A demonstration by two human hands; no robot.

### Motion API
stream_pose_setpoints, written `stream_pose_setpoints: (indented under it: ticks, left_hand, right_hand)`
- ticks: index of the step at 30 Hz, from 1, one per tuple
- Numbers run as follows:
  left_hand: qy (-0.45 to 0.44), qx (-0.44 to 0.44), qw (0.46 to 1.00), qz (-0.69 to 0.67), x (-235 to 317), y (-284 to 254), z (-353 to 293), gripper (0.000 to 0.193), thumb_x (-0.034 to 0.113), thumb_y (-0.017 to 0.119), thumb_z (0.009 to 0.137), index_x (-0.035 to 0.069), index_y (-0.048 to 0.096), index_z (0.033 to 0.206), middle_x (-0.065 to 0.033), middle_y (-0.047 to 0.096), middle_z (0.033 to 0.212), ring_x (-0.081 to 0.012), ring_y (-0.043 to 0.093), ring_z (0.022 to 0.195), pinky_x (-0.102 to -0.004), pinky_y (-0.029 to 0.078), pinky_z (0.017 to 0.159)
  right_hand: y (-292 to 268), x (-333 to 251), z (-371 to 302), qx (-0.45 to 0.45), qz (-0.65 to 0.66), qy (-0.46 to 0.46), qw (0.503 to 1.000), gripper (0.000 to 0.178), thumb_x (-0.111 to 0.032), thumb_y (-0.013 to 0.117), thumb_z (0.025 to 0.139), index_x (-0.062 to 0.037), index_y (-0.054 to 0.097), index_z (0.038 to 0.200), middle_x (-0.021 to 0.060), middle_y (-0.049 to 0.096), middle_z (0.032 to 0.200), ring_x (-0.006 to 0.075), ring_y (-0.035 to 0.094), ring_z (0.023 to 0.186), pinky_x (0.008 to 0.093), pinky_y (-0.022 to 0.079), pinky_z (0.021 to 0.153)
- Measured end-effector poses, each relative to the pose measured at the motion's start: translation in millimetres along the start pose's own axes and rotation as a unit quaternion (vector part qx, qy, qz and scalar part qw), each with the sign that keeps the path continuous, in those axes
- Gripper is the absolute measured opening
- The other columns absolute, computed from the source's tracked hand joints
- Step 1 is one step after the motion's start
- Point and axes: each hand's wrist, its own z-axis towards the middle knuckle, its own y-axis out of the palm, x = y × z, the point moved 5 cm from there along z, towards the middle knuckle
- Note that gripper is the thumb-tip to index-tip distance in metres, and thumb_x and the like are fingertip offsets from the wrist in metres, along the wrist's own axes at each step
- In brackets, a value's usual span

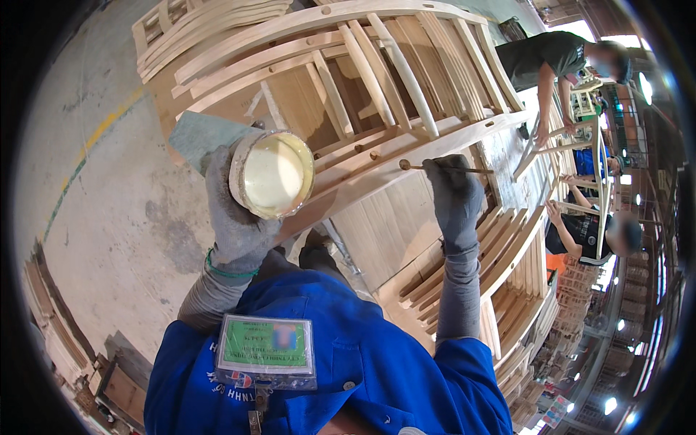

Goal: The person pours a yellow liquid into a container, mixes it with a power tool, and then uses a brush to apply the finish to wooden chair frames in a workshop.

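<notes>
My left hand (235, 221), in a grey glove, is closed around a cup (238, 177) of pale cream liquid (274, 174), its rim smeared. A flat grey-green piece (210, 136) juts out beside the cup; whether the same hand grips it I cannot tell. My right hand (457, 199), also gloved, is closed on a thin stick (478, 171) with a rounded brown tip (404, 165) pointing toward the cup. Just beyond both hands lie pale wooden slatted frames (391, 156), stacked with curved rails and round spindles.
More curved wooden frames (507, 264) stand stacked to my right. Curved slatted pieces (206, 29) lie at the far left. On the right, a co-worker in a dark shirt (533, 61) leans over a workbench (511, 156); another person (573, 232) handles a wooden frame. Concrete floor (109, 203) stretches leftward.
</notes>
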Motion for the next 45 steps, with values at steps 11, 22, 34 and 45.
stream_pose_setpoints:
  ticks: [11,22,34,45]
  left_hand:
    - [-0.008,-0.031,0.997,0.063,15.0,-1.1,-1.5,0.097,0.003,0.076,0.063,0.004,0.014,0.137,-0.0178,0.033,0.136,-0.0289,0.039,0.124,-0.0412,0.035,0.104]
    - [0.018,-0.016,0.999,0.030,27.8,-0.9,-9.9,0.095,0.003,0.074,0.065,0.004,0.012,0.138,-0.0190,0.034,0.135,-0.0296,0.039,0.124,-0.0419,0.036,0.103]
    - [0.078,-0.065,0.995,0.014,84.1,19.3,1.3,0.082,0.010,0.076,0.070,0.004,0.022,0.132,-0.0160,0.038,0.130,-0.0265,0.041,0.121,-0.0371,0.038,0.101]
    - [0.136,0.058,0.988,0.038,81.0,2.4,0.5,0.087,0.013,0.073,0.075,0.005,0.013,0.137,-0.0170,0.033,0.135,-0.0266,0.039,0.123,-0.0402,0.037,0.101]
  right_hand:
    - [0.4,5.5,1.4,0.012,0.013,0.003,1.000,0.014,-0.014,0.067,0.081,-0.0029,0.059,0.081,0.0105,0.065,0.068,0.0187,0.065,0.061,0.0278,0.046,0.054]
    - [-14.7,13.3,-6.9,0.039,0.132,0.002,0.990,0.009,-0.005,0.063,0.082,0.0012,0.062,0.088,0.0117,0.065,0.082,0.0139,0.062,0.070,0.0248,0.049,0.064]
    - [-31.0,-113.0,-65.7,0.031,0.397,-0.113,0.910,0.021,0.005,0.071,0.071,0.0022,0.059,0.087,0.0206,0.065,0.091,0.0264,0.066,0.084,0.0326,0.056,0.069]
    - [-25.0,-133.7,-90.4,-0.067,0.474,-0.194,0.856,0.019,0.005,0.064,0.077,0.0049,0.057,0.094,0.0257,0.061,0.098,0.0323,0.062,0.096,0.0409,0.052,0.080]
